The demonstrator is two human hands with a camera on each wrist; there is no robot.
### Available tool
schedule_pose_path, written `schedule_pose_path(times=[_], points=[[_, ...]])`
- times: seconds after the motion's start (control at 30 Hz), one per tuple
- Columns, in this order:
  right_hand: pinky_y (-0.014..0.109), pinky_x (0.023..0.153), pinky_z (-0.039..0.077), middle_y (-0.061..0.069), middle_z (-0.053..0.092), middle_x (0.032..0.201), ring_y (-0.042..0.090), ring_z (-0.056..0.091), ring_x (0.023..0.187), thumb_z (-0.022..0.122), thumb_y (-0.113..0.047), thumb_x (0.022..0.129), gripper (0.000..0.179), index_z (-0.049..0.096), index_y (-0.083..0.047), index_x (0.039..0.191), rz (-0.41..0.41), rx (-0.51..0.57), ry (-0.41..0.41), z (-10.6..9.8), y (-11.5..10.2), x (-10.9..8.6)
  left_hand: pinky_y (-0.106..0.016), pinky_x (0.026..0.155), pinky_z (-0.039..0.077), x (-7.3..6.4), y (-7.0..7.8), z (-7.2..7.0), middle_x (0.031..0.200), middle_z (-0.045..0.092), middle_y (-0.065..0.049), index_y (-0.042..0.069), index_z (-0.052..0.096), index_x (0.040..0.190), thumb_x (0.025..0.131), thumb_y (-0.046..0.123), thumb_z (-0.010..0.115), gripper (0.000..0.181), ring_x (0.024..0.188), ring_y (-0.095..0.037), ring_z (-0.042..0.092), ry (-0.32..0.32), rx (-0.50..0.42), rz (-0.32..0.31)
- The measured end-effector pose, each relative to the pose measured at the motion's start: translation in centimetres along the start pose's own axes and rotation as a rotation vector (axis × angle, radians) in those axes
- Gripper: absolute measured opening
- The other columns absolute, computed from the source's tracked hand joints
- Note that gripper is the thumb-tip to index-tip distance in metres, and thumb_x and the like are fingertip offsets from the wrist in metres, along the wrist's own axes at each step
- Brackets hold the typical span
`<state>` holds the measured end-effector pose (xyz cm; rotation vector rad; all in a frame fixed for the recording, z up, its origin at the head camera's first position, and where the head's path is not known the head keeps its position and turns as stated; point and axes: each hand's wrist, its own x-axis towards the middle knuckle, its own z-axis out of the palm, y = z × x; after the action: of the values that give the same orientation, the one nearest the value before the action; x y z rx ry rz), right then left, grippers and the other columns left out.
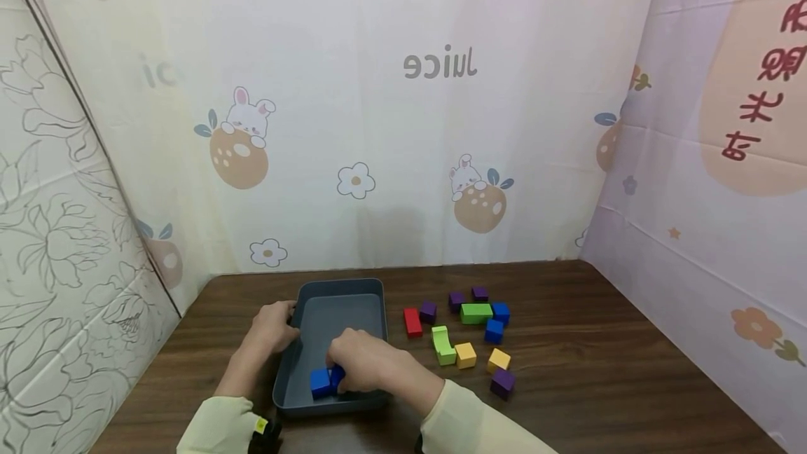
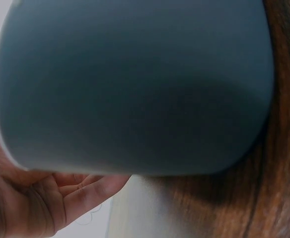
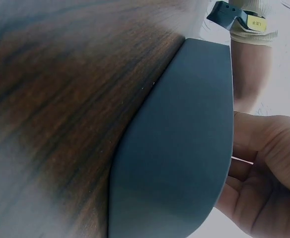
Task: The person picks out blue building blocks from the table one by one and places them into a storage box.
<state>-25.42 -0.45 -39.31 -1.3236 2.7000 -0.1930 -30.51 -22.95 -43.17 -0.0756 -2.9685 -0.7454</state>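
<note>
A dark grey tray lies on the table in the head view. At its left rim, my left hand holds the edge, thumb toward the inside. The left wrist view has the tray's outer wall in front, hiding part of the left hand. Inside the near end of the tray, my right hand pinches a dark blue block, partly covered by the fingers. Beside it a blue cube rests on the tray floor. In the right wrist view the tray wall hides the right fingertips.
Right of the tray lie loose blocks: a red block, a green block, a light green curved block, blue cubes, yellow cubes and several purple cubes. Printed curtains stand behind the wooden table.
</note>
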Motion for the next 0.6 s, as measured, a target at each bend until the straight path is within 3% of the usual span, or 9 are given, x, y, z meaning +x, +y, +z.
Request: schedule_pose_path(times=[0.6], points=[[0.016,0.070,0.054,-0.009,0.075,0.093,-0.003,0.062,0.077,0.091,-0.022,0.085,0.024,0.083,-0.014,0.106,0.004,0.006,-0.002,0.22,-0.10,0.14,-0.055,0.092,0.057,-0.16,0.27,-0.08,0.119,0.071,-0.030,-0.015,0.057,0.140,0.087,0.001,0.076,0.059,0.110,-0.041,0.069,-0.007,0.004,-0.014]])
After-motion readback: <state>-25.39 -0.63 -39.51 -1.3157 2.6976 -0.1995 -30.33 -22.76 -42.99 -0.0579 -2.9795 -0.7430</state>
